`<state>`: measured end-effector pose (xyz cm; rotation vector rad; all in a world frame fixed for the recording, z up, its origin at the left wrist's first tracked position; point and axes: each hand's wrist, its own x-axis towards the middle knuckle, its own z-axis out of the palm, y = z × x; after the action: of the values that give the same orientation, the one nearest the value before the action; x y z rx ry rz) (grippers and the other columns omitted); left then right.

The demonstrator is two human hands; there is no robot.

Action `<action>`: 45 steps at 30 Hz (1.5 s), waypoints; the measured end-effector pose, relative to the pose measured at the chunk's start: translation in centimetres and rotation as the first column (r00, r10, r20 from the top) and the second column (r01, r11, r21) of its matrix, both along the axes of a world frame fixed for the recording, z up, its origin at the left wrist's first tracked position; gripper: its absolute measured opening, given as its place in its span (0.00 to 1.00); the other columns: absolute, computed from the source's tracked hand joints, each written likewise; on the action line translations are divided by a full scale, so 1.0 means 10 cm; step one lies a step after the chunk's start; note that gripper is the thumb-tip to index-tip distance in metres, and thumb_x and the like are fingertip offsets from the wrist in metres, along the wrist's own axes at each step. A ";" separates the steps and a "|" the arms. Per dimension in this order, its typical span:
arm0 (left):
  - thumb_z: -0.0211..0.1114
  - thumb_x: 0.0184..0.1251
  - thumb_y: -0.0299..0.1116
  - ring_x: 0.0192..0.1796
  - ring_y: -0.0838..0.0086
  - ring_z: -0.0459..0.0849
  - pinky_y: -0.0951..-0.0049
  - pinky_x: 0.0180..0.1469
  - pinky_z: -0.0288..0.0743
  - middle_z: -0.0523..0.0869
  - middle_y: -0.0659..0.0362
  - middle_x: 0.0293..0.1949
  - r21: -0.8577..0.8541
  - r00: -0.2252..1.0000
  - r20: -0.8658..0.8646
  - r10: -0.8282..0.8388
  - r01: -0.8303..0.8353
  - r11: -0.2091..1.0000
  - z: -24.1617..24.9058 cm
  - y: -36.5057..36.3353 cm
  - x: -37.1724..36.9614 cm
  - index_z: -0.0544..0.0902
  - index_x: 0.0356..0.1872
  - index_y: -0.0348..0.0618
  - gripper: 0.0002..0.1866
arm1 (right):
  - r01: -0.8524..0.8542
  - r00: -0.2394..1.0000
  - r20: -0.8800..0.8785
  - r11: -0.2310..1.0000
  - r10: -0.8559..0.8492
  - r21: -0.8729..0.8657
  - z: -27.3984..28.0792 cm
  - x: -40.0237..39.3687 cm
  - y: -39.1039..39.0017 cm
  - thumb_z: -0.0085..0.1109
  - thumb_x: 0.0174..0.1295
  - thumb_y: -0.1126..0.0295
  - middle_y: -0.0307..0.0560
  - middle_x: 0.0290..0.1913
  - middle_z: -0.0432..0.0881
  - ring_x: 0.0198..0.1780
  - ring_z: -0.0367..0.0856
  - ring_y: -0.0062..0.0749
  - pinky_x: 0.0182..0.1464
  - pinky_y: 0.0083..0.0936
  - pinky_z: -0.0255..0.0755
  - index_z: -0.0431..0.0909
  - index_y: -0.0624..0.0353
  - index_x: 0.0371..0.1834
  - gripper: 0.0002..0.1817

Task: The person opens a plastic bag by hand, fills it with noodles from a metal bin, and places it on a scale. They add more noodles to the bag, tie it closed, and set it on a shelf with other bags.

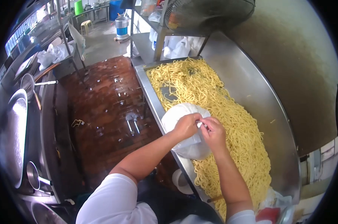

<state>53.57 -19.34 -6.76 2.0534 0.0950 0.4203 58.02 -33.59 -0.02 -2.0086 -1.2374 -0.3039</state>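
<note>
Fingers of both hands are pinched together on the gathered mouth of one white plastic bag (185, 128), the left hand (186, 126) and the right hand (213, 132) meeting just above it, with a twist of thin plastic caught between the fingertips. Two bare forearms run up from short white sleeves at the bottom of the view. That single bag looks full and rounded, its skin pale, smooth and slightly glossy, bulging out on both sides of the hands; it sits on the near left edge of the long steel trough (251, 93), partly over the rim and partly over the noodles. One great heap of yellow noodles (213, 100) fills the trough from beside the right forearm to its far end, with a bare patch of steel showing through near the far left. Below the bag, against the trough's rim, one white round container (181, 182) is partly seen. To the left lies a wet, dark red brick floor (105, 108), and at the far left edge one large wok (13, 138) with one wire skimmer (28, 84) beyond it. Farther off, a steel rack holds several white bags (180, 47), one fan (210, 13) hangs overhead, and one metal pot (121, 23) stands on the grey floor.
</note>
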 end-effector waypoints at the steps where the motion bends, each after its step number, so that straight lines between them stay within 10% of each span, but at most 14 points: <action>1: 0.62 0.55 0.19 0.39 0.56 0.86 0.63 0.43 0.78 0.88 0.50 0.39 -0.091 0.998 0.040 0.049 -0.045 0.995 -0.01 -0.02 -0.01 0.81 0.52 0.39 0.20 | -0.001 0.996 -0.093 0.999 -0.002 -0.033 -0.01 -0.03 0.00 0.65 0.55 0.77 0.51 0.42 0.85 0.41 0.85 0.48 0.43 0.37 0.78 0.85 0.59 0.42 0.11; 4: 0.62 0.53 0.17 0.41 0.55 0.84 0.59 0.45 0.77 0.85 0.51 0.37 -0.248 0.983 0.142 0.114 -0.076 0.966 0.06 -0.07 -0.12 0.77 0.55 0.42 0.25 | -0.040 0.999 -0.019 0.999 0.040 0.000 -0.12 -0.06 0.06 0.63 0.59 0.74 0.51 0.38 0.85 0.39 0.85 0.48 0.41 0.36 0.78 0.85 0.59 0.42 0.09; 8: 0.65 0.50 0.19 0.43 0.58 0.82 0.59 0.47 0.76 0.83 0.54 0.36 0.100 0.943 0.254 0.215 -0.246 0.964 0.06 -0.11 -0.19 0.80 0.54 0.44 0.25 | 0.138 0.990 -0.012 0.969 -0.144 -0.207 -0.19 0.06 0.10 0.58 0.64 0.71 0.52 0.36 0.84 0.37 0.84 0.47 0.40 0.34 0.77 0.85 0.59 0.42 0.08; 9: 0.65 0.49 0.20 0.44 0.58 0.81 0.59 0.48 0.75 0.83 0.54 0.36 0.217 0.942 0.293 0.165 -0.233 0.948 0.06 -0.13 -0.22 0.81 0.53 0.45 0.25 | 0.143 0.939 -0.254 0.933 -0.234 -0.332 -0.35 0.22 0.12 0.55 0.66 0.70 0.51 0.35 0.84 0.35 0.84 0.44 0.39 0.31 0.77 0.84 0.60 0.43 0.10; 11: 0.65 0.49 0.20 0.44 0.58 0.81 0.60 0.48 0.75 0.82 0.55 0.36 0.249 0.943 0.302 0.138 -0.218 0.944 -0.03 -0.13 -0.25 0.83 0.50 0.46 0.23 | 0.119 0.818 -0.462 0.887 -0.342 -0.446 -0.37 0.34 0.11 0.51 0.69 0.69 0.50 0.33 0.84 0.33 0.83 0.40 0.38 0.29 0.77 0.83 0.61 0.44 0.12; 13: 0.65 0.49 0.20 0.45 0.58 0.81 0.60 0.49 0.75 0.81 0.56 0.36 0.251 0.943 0.309 0.122 -0.204 0.946 -0.06 -0.11 -0.27 0.86 0.43 0.46 0.18 | -0.018 0.319 -0.922 0.971 -0.222 -0.240 -0.17 0.29 0.08 0.51 0.71 0.69 0.41 0.28 0.78 0.31 0.79 0.26 0.37 0.25 0.76 0.81 0.63 0.47 0.12; 16: 0.65 0.49 0.20 0.49 0.56 0.81 0.59 0.54 0.75 0.83 0.53 0.40 0.192 0.951 0.291 0.103 -0.163 0.968 -0.02 -0.08 -0.32 0.85 0.42 0.43 0.16 | -0.076 0.151 -0.974 0.980 -0.169 -0.182 0.02 0.24 0.02 0.51 0.70 0.70 0.38 0.29 0.78 0.30 0.78 0.25 0.38 0.24 0.77 0.79 0.61 0.52 0.12; 20: 0.64 0.51 0.22 0.53 0.53 0.80 0.58 0.58 0.73 0.83 0.49 0.46 -0.020 0.941 0.275 0.197 -0.199 0.980 -0.07 -0.15 -0.24 0.84 0.41 0.39 0.13 | 0.036 0.251 -0.963 0.995 -0.097 -0.090 0.01 0.14 0.05 0.51 0.70 0.71 0.38 0.29 0.78 0.30 0.78 0.24 0.37 0.23 0.76 0.79 0.61 0.51 0.12; 25: 0.64 0.54 0.27 0.55 0.50 0.80 0.57 0.59 0.73 0.83 0.45 0.51 -0.013 0.940 0.271 0.208 -0.213 0.977 -0.17 -0.12 -0.13 0.83 0.40 0.37 0.11 | -0.016 0.759 -0.642 0.983 -0.107 -0.183 -0.12 0.16 0.04 0.55 0.67 0.69 0.40 0.28 0.79 0.28 0.75 0.21 0.31 0.21 0.69 0.77 0.62 0.54 0.15; 31: 0.63 0.52 0.25 0.53 0.46 0.80 0.53 0.55 0.73 0.83 0.43 0.49 -0.039 0.992 -0.125 -0.034 0.030 0.999 0.20 -0.01 -0.16 0.80 0.33 0.38 0.07 | 0.045 0.584 -0.794 0.983 -0.170 -0.177 -0.20 0.08 0.05 0.59 0.67 0.62 0.41 0.28 0.81 0.25 0.74 0.23 0.30 0.25 0.69 0.79 0.62 0.45 0.14; 35: 0.61 0.46 0.19 0.57 0.44 0.78 0.53 0.59 0.72 0.82 0.42 0.53 0.132 0.974 0.216 0.075 -0.105 0.986 -0.03 0.12 -0.17 0.78 0.35 0.40 0.12 | 0.068 0.554 -0.795 0.965 -0.246 -0.252 -0.29 0.09 0.06 0.60 0.68 0.58 0.42 0.26 0.80 0.25 0.74 0.26 0.31 0.28 0.70 0.80 0.63 0.38 0.16; 37: 0.61 0.41 0.17 0.64 0.45 0.74 0.54 0.65 0.69 0.78 0.42 0.61 0.304 0.967 0.229 0.113 -0.181 0.935 0.14 0.31 -0.29 0.79 0.39 0.40 0.18 | 0.275 0.775 -0.516 0.930 -0.364 -0.243 -0.49 0.24 -0.06 0.61 0.67 0.57 0.46 0.24 0.80 0.24 0.76 0.35 0.32 0.32 0.71 0.80 0.63 0.33 0.17; 41: 0.69 0.52 0.27 0.68 0.49 0.72 0.57 0.69 0.66 0.75 0.43 0.65 0.278 0.975 0.194 0.107 -0.159 0.947 0.14 0.40 -0.50 0.78 0.54 0.40 0.24 | 0.321 0.808 -0.372 0.871 -0.457 -0.372 -0.33 0.09 0.03 0.66 0.62 0.56 0.50 0.27 0.81 0.28 0.79 0.45 0.35 0.36 0.73 0.82 0.62 0.31 0.18; 45: 0.73 0.59 0.43 0.66 0.58 0.74 0.62 0.69 0.66 0.76 0.43 0.63 -0.034 0.952 -0.070 0.299 -0.302 0.953 -0.11 0.79 -1.25 0.72 0.65 0.35 0.36 | 0.088 0.992 -0.073 0.969 -0.108 -0.230 -0.23 0.01 0.02 0.74 0.52 0.58 0.52 0.36 0.82 0.39 0.81 0.49 0.43 0.40 0.74 0.84 0.61 0.34 0.17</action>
<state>41.03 -11.43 -7.82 2.0132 0.4569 0.5347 58.10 -33.38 -2.35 -2.2580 -1.1650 -0.1268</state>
